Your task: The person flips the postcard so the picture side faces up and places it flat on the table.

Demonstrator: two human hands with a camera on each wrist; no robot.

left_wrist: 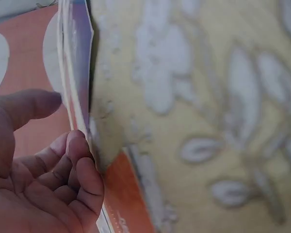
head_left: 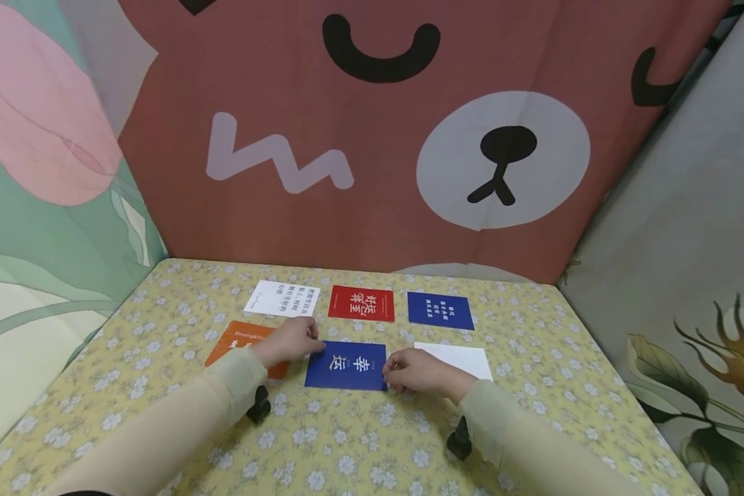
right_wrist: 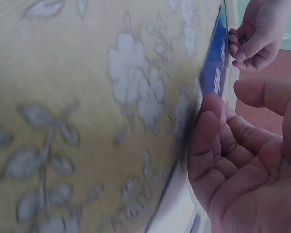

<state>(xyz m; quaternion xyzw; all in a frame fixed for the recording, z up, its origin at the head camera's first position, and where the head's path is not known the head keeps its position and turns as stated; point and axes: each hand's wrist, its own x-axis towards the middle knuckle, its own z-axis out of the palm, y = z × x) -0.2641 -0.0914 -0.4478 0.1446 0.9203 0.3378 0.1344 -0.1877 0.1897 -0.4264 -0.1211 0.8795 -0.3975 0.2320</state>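
A blue card with large white characters lies flat on the table in the front row. My left hand is at its upper left corner, fingertips by the edge; the left wrist view shows the thumb apart from the bent fingers. At the card's lower right corner is my right hand. The right wrist view shows its thumb apart from its bent fingers, which are beside the blue card. An orange card lies partly under my left hand, and a white card is partly behind my right hand.
In the back row lie a white card with black writing, a red card and a dark blue card. Yellow floral cloth covers the table. A bear-print curtain hangs behind its far edge.
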